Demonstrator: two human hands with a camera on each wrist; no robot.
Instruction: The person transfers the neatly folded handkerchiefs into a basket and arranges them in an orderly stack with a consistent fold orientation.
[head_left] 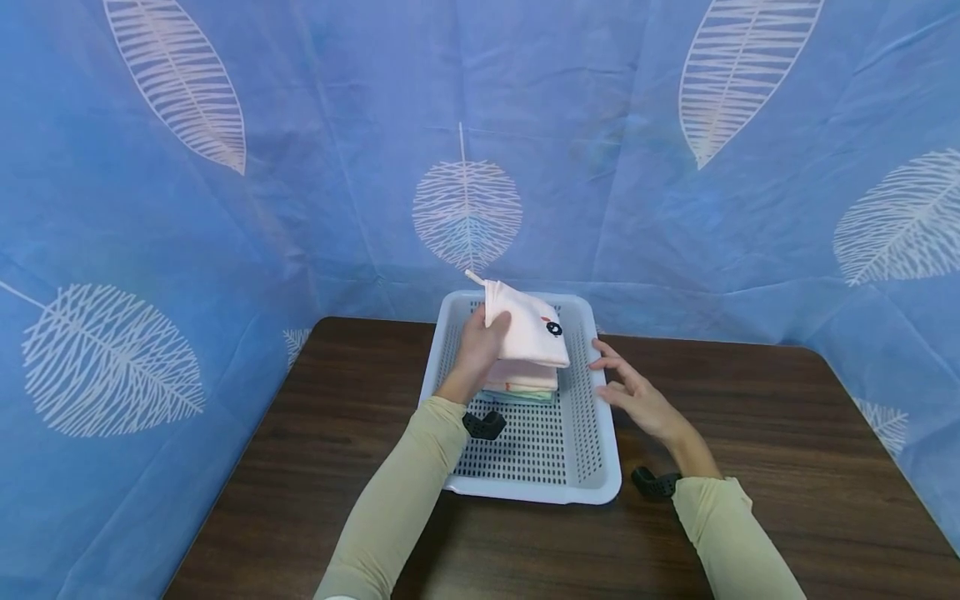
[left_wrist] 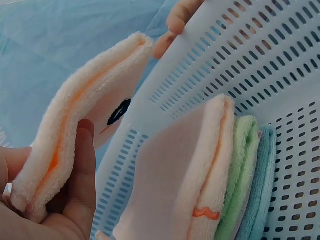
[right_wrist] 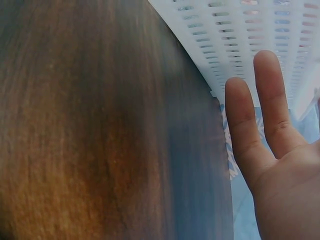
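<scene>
My left hand (head_left: 478, 348) pinches a folded pale pink towel (head_left: 521, 323) by its left side, thumb on one face and fingers on the other. A dark embroidered spot and a small loop show on this towel. It is held above a stack of folded towels in a white perforated plastic basket (head_left: 525, 492). In the left wrist view the stack has a pink towel (left_wrist: 172, 165), a green towel (left_wrist: 240, 165) and a blue towel (left_wrist: 260, 185). My right hand (head_left: 641, 404), fingers spread and holding nothing, is at the basket's right side; contact with the rim is unclear.
The basket stands on a dark brown wooden table (head_left: 337, 417). Behind the table hangs a blue cloth (head_left: 360, 167) with white leaf prints. A black wrist device (head_left: 483, 425) is on the left wrist, another black device (head_left: 655, 483) on the right.
</scene>
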